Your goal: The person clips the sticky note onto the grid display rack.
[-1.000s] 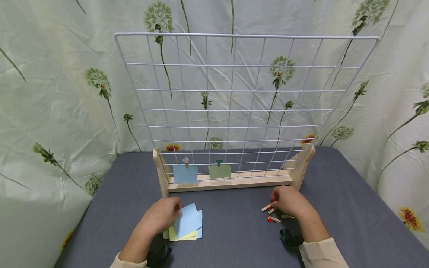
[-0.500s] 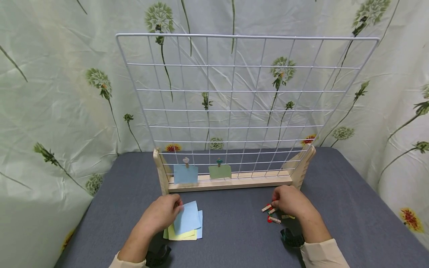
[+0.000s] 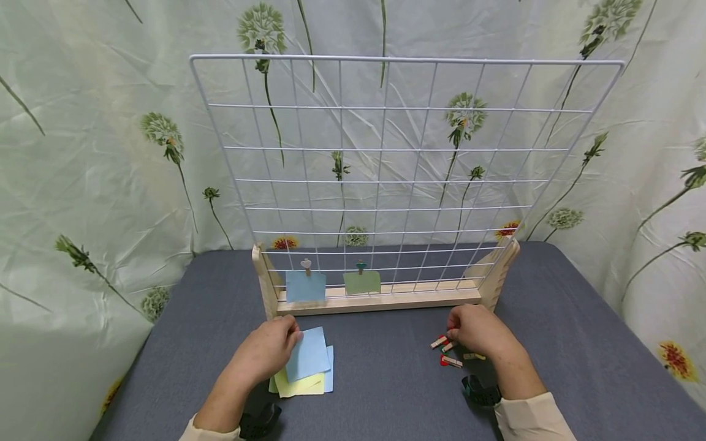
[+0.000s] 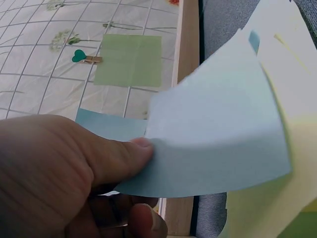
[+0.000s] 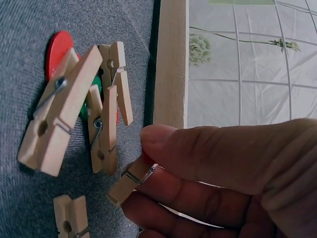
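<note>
My left hand (image 3: 266, 350) pinches a blue paper sheet (image 4: 218, 129) by its edge between thumb and fingers, lifted over a pile of sheets. Below it lie yellow paper (image 3: 300, 386) and another blue sheet. My right hand (image 3: 475, 329) pinches a small wooden clothespin (image 5: 130, 179) between thumb and forefinger. Beside it on the cloth lie several more clothespins (image 5: 62, 114), some with red or green ends. On the wire grid (image 3: 380, 150), a blue sheet (image 3: 306, 286) hangs from a white heart clothespin and a green sheet (image 4: 129, 60) from a green heart clothespin (image 4: 84, 57).
The grid leans back in a wooden stand (image 3: 380, 301) across the table's middle. Dark grey cloth (image 3: 380, 380) covers the table. A flower-printed curtain (image 3: 110, 202) hangs behind and at both sides.
My left hand has moved slightly forward, drawing the blue sheet up and away from the pile. The right hand stays almost still among the clothespins.
</note>
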Demonstrator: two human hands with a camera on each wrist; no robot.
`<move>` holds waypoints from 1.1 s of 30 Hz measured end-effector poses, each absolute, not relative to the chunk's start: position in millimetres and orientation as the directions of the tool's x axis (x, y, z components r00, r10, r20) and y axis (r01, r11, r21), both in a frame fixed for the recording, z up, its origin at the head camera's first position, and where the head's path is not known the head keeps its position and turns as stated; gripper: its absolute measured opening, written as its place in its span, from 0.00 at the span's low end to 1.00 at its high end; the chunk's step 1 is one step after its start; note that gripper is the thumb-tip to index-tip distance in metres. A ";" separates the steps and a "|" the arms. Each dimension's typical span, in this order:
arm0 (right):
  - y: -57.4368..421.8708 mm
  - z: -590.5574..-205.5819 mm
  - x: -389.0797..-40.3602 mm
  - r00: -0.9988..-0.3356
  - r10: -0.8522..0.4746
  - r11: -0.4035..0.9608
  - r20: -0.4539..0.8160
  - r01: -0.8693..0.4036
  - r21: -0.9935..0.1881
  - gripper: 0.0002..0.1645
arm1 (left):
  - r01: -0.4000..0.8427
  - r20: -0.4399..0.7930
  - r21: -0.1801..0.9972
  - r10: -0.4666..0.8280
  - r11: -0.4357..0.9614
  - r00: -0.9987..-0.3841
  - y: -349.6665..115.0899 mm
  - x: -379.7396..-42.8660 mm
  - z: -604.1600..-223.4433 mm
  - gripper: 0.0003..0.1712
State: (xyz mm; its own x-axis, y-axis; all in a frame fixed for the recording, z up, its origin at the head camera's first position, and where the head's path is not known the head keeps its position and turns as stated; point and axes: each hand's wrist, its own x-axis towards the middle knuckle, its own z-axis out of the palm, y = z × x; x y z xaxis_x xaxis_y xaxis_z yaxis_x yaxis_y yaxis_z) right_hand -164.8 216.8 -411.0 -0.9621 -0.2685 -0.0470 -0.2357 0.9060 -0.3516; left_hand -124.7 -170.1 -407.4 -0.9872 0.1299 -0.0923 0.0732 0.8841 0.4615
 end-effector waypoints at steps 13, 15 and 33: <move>216.0 -411.1 -164.6 -0.962 -0.267 0.908 -0.058 -0.231 -0.350 0.09 | 0.093 -0.030 0.492 0.123 0.865 -0.992 -170.1 -125.4 -406.4 0.06; 216.0 -410.5 -164.2 -0.962 -0.268 0.905 -0.054 -0.232 -0.356 0.09 | 0.096 -0.023 0.498 0.124 0.862 -0.992 -169.7 -125.4 -406.7 0.06; 215.8 -404.3 -165.0 -0.972 -0.233 0.912 0.005 -0.220 -0.345 0.05 | 0.160 0.070 0.573 0.147 0.804 -0.987 -167.7 -127.2 -405.4 0.02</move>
